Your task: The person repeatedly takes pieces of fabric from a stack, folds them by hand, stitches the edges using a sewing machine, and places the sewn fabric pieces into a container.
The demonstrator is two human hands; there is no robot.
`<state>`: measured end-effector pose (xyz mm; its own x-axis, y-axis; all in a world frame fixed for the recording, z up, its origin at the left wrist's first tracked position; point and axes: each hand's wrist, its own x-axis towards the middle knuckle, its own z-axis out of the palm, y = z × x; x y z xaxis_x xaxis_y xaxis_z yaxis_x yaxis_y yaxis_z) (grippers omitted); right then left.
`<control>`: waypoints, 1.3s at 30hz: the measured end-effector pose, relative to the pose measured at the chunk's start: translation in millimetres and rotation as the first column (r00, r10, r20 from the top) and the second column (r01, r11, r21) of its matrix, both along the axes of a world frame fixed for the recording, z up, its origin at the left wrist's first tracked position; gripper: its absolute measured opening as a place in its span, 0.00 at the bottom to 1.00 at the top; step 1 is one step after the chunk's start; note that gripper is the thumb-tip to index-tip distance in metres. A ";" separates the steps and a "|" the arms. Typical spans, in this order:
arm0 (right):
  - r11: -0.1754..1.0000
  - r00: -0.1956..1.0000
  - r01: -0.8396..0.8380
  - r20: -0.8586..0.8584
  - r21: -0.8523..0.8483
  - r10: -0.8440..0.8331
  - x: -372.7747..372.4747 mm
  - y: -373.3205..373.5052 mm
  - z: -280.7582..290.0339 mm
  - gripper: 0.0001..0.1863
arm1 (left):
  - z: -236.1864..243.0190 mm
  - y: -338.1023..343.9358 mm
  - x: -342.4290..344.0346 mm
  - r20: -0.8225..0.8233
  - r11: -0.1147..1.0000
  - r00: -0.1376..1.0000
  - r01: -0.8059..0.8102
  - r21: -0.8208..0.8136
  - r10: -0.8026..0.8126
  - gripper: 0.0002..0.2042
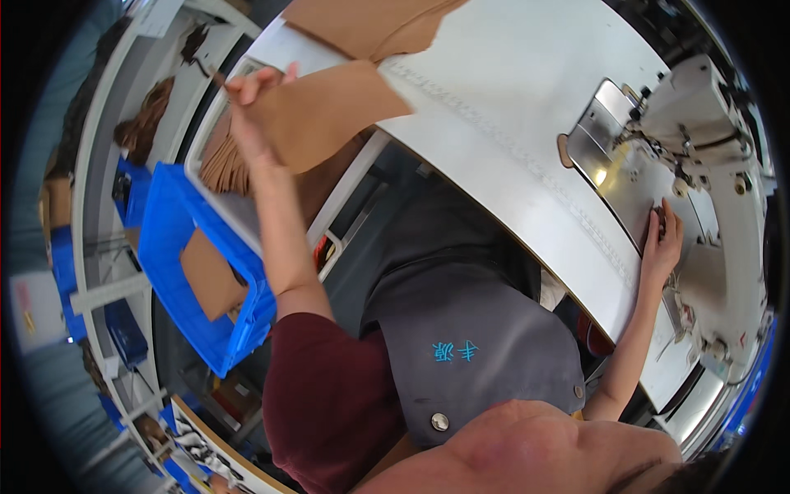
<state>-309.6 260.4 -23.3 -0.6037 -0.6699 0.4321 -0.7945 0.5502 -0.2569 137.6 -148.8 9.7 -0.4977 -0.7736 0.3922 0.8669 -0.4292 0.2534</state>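
At the upper left, my left hand point(253, 111) grips a flat brown fabric piece point(329, 111), its fingers bent at the edge. The piece hangs out to the right, over the end of the white table and a pale tray point(196, 169). Inside that tray lies a stack of similar brown pieces point(226, 165). My right hand point(663, 251) rests on the bed of a white sewing machine point(699, 107), below the needle area. Its fingers are closed around a small dark thing point(658, 217), mostly hidden by them.
More brown pieces point(374, 25) lie on the far part of the white table point(502, 107). A blue bin point(169, 239) holding a brown piece point(212, 276) stands left of my left forearm. Shelving point(90, 189) with blue boxes and brown material runs along the left.
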 end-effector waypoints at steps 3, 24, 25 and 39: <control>0.999 0.998 -0.042 0.051 -0.019 0.043 6.3 -5.5 0.3 0.15 | -3.2 -4.7 77.7 0.509 0.931 0.781 -0.274 -0.242 0.362 0.08; 0.996 0.989 0.023 -0.148 0.084 -0.011 9.5 4.8 -1.5 0.15 | 32.0 -22.2 -44.1 0.243 0.213 0.104 0.241 -0.947 0.964 0.10; 0.998 0.991 0.014 -0.131 0.055 -0.007 10.9 4.5 -0.8 0.14 | 45.1 -31.9 -69.0 0.088 0.040 0.173 0.262 -0.964 0.981 0.10; 1.000 1.000 0.003 -0.030 -0.022 -0.004 9.9 2.6 2.9 0.14 | 48.7 -115.5 -123.0 0.718 0.617 0.043 0.476 -0.626 0.695 0.09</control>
<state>-299.8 263.0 -20.4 -0.5928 -0.6578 0.4646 -0.7999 0.5477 -0.2452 14.6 -264.3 58.4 -0.7339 -0.6792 0.0079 -0.3900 0.4309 0.8138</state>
